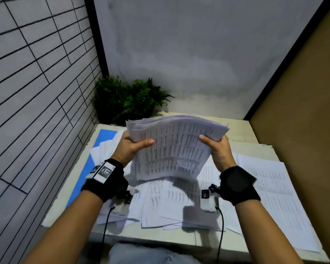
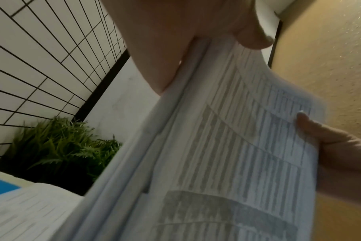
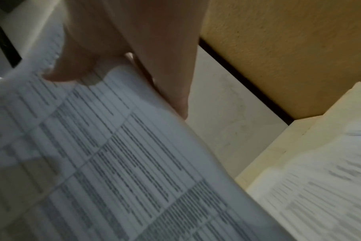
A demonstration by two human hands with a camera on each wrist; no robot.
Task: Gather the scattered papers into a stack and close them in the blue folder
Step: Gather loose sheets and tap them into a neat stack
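Paper stack (image 1: 174, 147) betw. both hands, above desk (image 1: 171, 238).

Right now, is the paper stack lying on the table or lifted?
Lifted: left hand and right hand grip the stack above the table.

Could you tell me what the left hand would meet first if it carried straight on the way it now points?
Probably the green plant in the back corner. The left hand, gripping the paper stack, points forward above the table; nothing shows between, though depth is uncertain.
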